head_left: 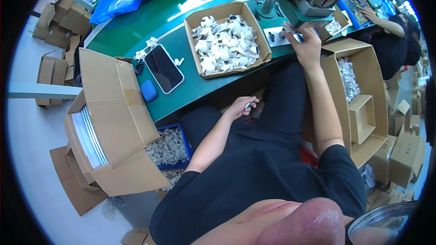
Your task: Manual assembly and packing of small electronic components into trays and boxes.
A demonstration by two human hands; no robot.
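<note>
My right hand (309, 45) reaches under the head of a bench press (309, 13), its fingers pinched at a pale fixture plate (275, 36) with dark pegs. A small light piece shows at the fingertips, too covered to name. My left hand (243, 107) hangs over my lap, curled round a small object with a shiny end, whose kind I cannot make out. Ahead of it on the green bench, an open cardboard box (265, 47) holds a heap of small white bladed fan wheels (225, 45).
Left of the box lie a phone (163, 69), white earbuds (179, 61) and a blue case (148, 90). Cartons stand at my left (116, 95) and right (379, 63). A blue bin (187, 147) holds small grey parts. A co-worker's hand (370, 14) is at the far right.
</note>
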